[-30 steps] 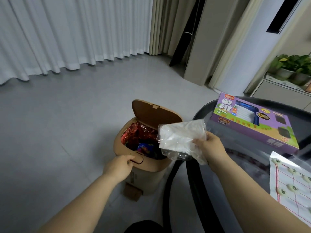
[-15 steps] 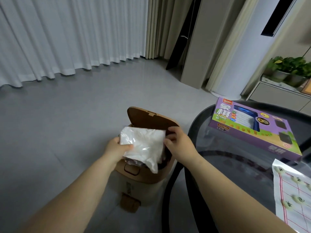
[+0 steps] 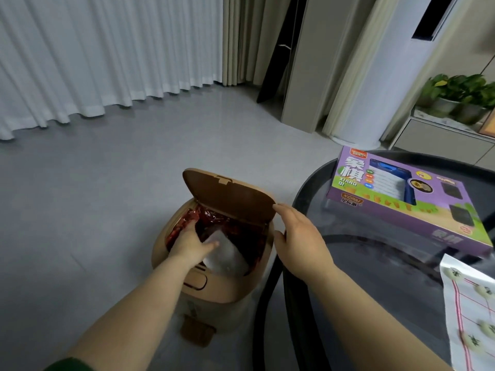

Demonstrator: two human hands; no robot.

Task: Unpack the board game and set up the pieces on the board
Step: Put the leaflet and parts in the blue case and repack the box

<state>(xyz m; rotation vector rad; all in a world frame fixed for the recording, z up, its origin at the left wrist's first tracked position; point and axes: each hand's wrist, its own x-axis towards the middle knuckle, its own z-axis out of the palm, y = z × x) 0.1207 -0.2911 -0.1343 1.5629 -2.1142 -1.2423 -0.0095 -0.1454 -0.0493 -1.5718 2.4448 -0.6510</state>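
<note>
My left hand (image 3: 190,243) reaches into the open tan pedal bin (image 3: 214,291) and presses a crumpled clear plastic bag (image 3: 226,259) down onto the red liner; its fingertips are hidden inside. My right hand (image 3: 297,236) hovers by the bin's right side with straight fingers touching the edge of the raised lid (image 3: 230,196). The purple game box (image 3: 401,202) lies on the dark round table (image 3: 308,188). At the right edge, a white board sheet (image 3: 452,317) with red lines carries several pale round pieces (image 3: 455,273).
The bin stands on the grey tiled floor against the table's left rim, its pedal (image 3: 197,333) facing me. White curtains hang at the back left. A white column unit (image 3: 375,76) and a potted plant (image 3: 460,95) on a low cabinet are at the back right.
The plastic bag went from my right hand over the bin into the bin. My left hand left the bin's front and now pushes the bag down; my right hand let go and moved to the lid.
</note>
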